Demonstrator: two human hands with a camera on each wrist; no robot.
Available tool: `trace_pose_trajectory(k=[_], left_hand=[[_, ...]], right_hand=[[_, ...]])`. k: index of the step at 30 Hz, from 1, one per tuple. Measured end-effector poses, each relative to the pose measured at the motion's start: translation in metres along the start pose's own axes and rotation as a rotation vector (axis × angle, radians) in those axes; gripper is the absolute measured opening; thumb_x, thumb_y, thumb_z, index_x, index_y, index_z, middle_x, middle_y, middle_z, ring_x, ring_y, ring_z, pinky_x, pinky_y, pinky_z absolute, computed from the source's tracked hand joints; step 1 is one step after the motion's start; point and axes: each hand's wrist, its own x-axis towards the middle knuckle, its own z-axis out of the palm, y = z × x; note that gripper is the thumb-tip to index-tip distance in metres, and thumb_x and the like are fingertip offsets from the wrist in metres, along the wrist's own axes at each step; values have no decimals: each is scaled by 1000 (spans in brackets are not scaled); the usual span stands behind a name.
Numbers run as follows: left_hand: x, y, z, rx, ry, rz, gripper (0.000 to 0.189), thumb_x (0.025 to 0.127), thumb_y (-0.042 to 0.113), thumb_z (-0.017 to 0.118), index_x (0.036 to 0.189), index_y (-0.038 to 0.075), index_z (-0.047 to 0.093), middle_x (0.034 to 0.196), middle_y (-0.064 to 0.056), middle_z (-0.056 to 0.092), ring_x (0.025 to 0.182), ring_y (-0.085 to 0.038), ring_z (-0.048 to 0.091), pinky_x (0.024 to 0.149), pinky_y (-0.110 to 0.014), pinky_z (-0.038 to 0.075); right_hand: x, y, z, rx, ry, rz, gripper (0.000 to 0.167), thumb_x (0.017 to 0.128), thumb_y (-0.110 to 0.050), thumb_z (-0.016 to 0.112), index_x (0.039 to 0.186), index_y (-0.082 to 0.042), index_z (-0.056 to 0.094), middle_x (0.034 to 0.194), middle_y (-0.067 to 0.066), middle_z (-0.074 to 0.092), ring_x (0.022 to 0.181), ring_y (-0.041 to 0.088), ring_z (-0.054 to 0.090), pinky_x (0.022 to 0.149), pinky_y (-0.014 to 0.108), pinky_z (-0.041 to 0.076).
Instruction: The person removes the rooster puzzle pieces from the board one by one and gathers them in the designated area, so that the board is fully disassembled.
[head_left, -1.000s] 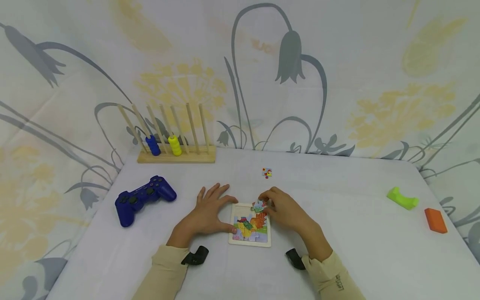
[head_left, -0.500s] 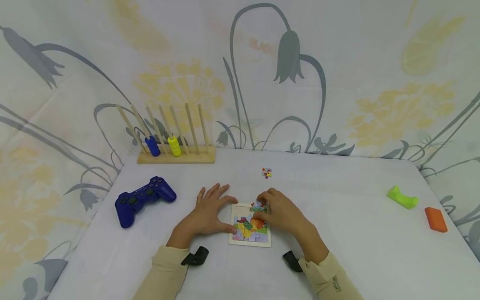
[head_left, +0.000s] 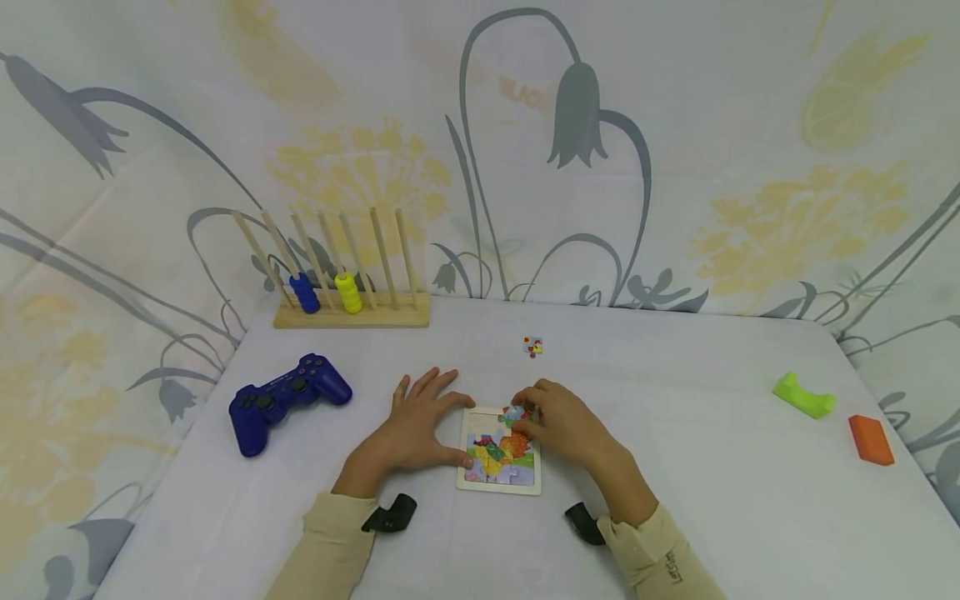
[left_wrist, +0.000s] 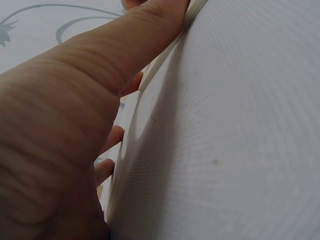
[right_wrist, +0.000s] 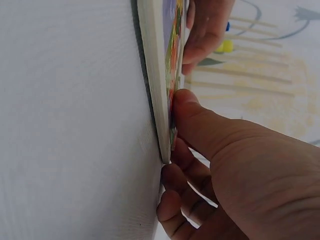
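Puzzle [head_left: 498,467]: pale edges, orange, yellow, green picture
Piece [head_left: 513,415]: light blue, some red
Left hand [head_left: 414,427]: wide, touching puzzle's left edge
Right hand [head_left: 568,425]: pinching piece, far right corner

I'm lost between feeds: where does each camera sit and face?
Head: worn there, facing forward and down at the puzzle; left hand, right hand and sleeves show.
Left wrist: worn there, facing past the left hand along the tabletop and puzzle's edge; only that hand plainly shows.
Right wrist: worn there, facing the puzzle's side; right hand near, pinching a piece, part of the left hand beyond.
Head and right wrist share both hands, puzzle and abacus.
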Motion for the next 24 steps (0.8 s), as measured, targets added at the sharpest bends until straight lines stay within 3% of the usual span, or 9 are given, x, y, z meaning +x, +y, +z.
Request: trace_pose_trajectory(k=[4,8,15,18,24], left_hand=[[0,0,1,4,4,-1,74,70,55,89,134,29,61,168,-10,27,159,-40,12,121,-71,1],[1,-1,1,13,5,-2,74,70,56,89,134,30,61,168,-10,27,159,-39,12,122,-71,1],[1,0,1,4,1,-3,74,71,56,89,134,30,61,169,-9,26,159,-39,11,122,-71,1],[0,-1,1,5,3,-3,74,71,56,89,134,31,60,169,-9,26,159,-38,11,122,-70,0],[1,0,2,-2,6,-5,74,70,55,89,134,29,61,168,-10,27,159,-40,11,121,-71,0]], right_hand=[[0,0,0,1,10,-11,25,92,-20,77,116,-11,73,102,-1,66,86,12,54,83,34,52],[-1,-1,-1,-3,44,-24,28,95,-11,71,123,-10,70,113,3,67,99,18,62,92,39,55],[-1,-4,0,-33,59,42,42,90,-35,78,123,-10,68,113,4,64,102,21,60,94,40,55],[-1,-5,2,-53,55,41,41,88,-36,80,119,-11,70,109,3,63,104,21,60,94,40,55],[-2,-7,2,10,43,-2,30,92,-17,75,120,-10,70,118,5,64,113,24,58,102,42,52]])
